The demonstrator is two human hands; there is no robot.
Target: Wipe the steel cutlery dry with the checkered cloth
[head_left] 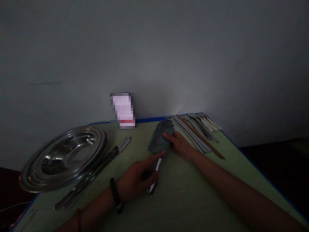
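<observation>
My left hand (138,177) grips a piece of metal cutlery (157,165) by its shiny handle, index finger stretched toward the cloth. The other end of the cutlery is hidden by a grey-green patterned cloth (158,137), so its kind does not show. With the thumb on top, my right hand (180,145) holds this cloth over that hidden end. Right of the cloth lie several table knives (190,133) and a pair of brown chopsticks (202,138). Left of my left hand, several more knives (96,172) lie in a bundle.
Nested steel basins (66,158) stand at the table's left. A phone with a lit, blurred screen (124,109) leans on the wall behind. Several spoons (200,127), some white-handled, lie at the right back edge. The green tabletop (193,199) has blue edging.
</observation>
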